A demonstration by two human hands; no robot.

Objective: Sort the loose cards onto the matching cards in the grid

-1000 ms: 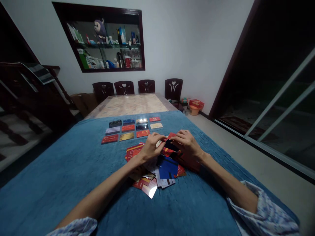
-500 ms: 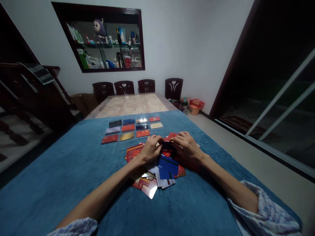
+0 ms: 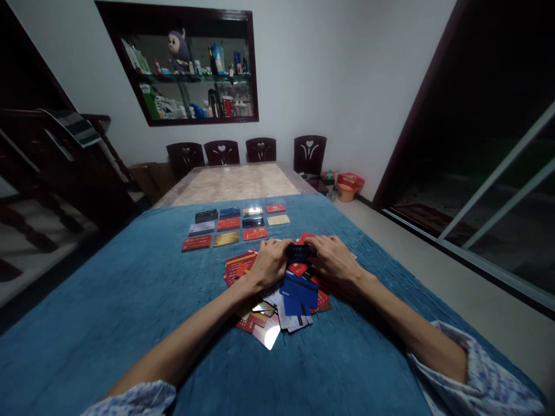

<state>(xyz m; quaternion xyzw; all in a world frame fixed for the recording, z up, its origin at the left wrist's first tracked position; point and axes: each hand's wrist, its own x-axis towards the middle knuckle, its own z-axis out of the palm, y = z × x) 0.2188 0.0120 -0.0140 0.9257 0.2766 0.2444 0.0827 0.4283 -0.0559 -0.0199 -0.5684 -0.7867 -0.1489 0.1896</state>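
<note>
Between my two hands is a small stack of black cards (image 3: 298, 253), held just above a loose heap of cards. My left hand (image 3: 272, 261) is closed on the stack's left end, and my right hand (image 3: 333, 259) grips its right end. Below lie blue cards (image 3: 299, 292), pale grey cards (image 3: 288, 318), red cards (image 3: 236, 267) and a shiny pinkish card (image 3: 267, 332), overlapping at many angles. Part of the heap is hidden under my hands. Beyond it, sorted card piles stand in rows, among them a gold pile (image 3: 226, 238) and a black pile (image 3: 206, 216).
A blue cloth (image 3: 108, 289) covers the near part of the table; the far marble-patterned top (image 3: 243, 182) is uncovered. Dark wooden chairs (image 3: 310, 153) stand behind it. An orange bucket (image 3: 346, 192) is on the floor at the right. A wall shelf (image 3: 195, 75) holds bottles and a plush toy.
The black cards have tilted, so their face now shows more between my hands. Both hands keep hold of them. The whole view has shifted slightly.
</note>
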